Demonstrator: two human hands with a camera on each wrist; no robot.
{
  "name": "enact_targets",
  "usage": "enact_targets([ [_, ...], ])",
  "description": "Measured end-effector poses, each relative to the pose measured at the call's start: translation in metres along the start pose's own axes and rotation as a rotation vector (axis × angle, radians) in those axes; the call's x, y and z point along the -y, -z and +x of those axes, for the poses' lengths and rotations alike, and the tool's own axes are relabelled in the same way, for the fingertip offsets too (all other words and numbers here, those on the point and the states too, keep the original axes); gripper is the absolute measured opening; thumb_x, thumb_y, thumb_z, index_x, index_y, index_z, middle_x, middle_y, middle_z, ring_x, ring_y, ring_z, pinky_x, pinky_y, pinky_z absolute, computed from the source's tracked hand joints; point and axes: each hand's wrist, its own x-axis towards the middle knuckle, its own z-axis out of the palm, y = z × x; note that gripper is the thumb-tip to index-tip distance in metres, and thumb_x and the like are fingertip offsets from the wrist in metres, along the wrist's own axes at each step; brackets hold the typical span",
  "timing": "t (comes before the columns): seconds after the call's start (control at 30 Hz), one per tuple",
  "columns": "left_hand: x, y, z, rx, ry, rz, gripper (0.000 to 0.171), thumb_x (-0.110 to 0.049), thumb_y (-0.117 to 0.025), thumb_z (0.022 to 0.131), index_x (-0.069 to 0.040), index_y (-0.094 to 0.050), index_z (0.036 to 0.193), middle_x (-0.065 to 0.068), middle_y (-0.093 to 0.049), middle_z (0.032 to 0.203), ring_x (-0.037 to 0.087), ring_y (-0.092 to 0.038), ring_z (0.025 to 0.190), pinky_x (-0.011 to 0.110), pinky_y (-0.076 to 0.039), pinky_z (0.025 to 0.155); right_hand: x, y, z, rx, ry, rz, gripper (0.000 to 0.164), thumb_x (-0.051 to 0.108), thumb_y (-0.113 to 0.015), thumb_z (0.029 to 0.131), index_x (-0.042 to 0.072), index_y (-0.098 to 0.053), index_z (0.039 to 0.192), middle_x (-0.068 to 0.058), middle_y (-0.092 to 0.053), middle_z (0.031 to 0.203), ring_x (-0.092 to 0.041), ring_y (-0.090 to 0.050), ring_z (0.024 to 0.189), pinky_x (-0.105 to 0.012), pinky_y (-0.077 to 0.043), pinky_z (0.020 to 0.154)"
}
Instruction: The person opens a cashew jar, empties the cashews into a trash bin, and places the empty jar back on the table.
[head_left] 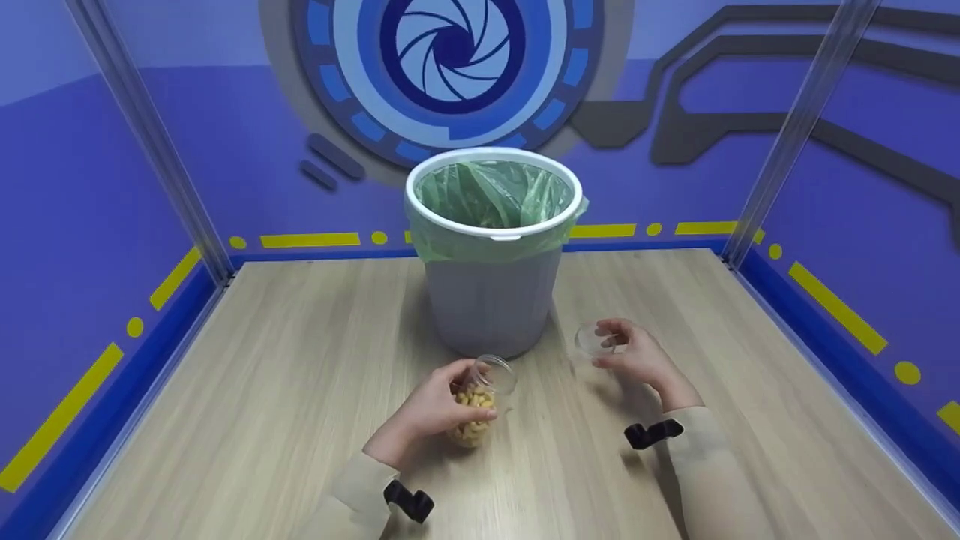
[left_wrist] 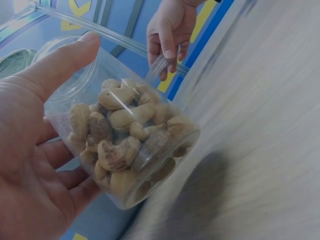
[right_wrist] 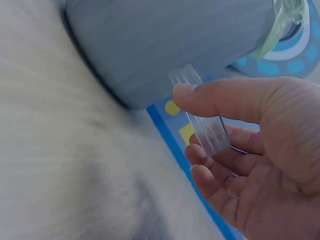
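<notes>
My left hand (head_left: 433, 405) grips a clear plastic jar (head_left: 472, 420) of cashews (left_wrist: 125, 117), thumb on one side and fingers on the other. The jar is tilted, its uncapped mouth towards the bin, and its base stands off the table in the left wrist view. To the right, my right hand (head_left: 636, 356) pinches a clear round lid (right_wrist: 200, 117) between thumb and fingers, held on edge above the table. Lid and jar are apart. Behind both hands stands a grey bin (head_left: 491, 300) lined with a green bag (head_left: 442, 244).
The wooden table (head_left: 300, 337) is bounded by blue panels (head_left: 90, 225) with metal corner posts (head_left: 161, 157). The bin has a raised white rim (head_left: 495, 152) and stands near the back wall. Something small and brownish, too indistinct to name, shows inside its bag.
</notes>
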Motion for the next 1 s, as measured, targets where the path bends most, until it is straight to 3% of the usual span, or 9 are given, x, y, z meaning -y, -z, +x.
enact_targets([
  [0.17,0.0,0.0,0.0,0.0,0.0,0.01,0.065,-0.027,-0.091,0.077,-0.007,-0.063,0.132,0.008,-0.069,0.115,0.02,-0.06,0.103,0.041,-0.052,0.091,-0.009,0.0,-0.001,0.004,-0.053,0.02,0.067,0.005,-0.079,0.085,-0.008,-0.048,0.144,-0.027,-0.057,0.14,-0.038,-0.057,0.124,-0.023,-0.049,0.088],
  [0.4,0.0,0.0,0.0,0.0,-0.007,0.023,0.065,-0.027,-0.091,0.077,-0.006,-0.063,0.132,0.008,-0.069,0.116,0.02,-0.061,0.105,0.041,-0.053,0.092,-0.024,-0.001,0.0,-0.005,-0.08,-0.008,0.068,0.005,-0.079,0.086,-0.008,-0.047,0.144,-0.028,-0.057,0.141,-0.041,-0.055,0.127,-0.043,-0.047,0.103],
  [0.73,-0.001,0.0,-0.002,0.009,-0.005,-0.015,0.064,-0.028,-0.091,0.077,-0.006,-0.063,0.131,0.004,-0.068,0.119,0.017,-0.059,0.102,0.032,-0.052,0.088,-0.038,-0.003,0.001,-0.004,-0.107,-0.036,0.073,0.005,-0.081,0.081,-0.01,-0.048,0.144,-0.031,-0.052,0.145,-0.04,-0.055,0.127,-0.039,-0.046,0.102],
  [1.0,-0.001,-0.001,-0.002,0.004,0.006,-0.013,0.063,-0.028,-0.091,0.078,-0.01,-0.064,0.132,0.005,-0.069,0.118,0.018,-0.06,0.104,0.035,-0.052,0.09,-0.042,-0.006,0.001,0.004,-0.106,-0.052,0.074,0.003,-0.082,0.08,-0.012,-0.047,0.143,-0.033,-0.052,0.144,-0.045,-0.051,0.133,-0.053,-0.04,0.112],
])
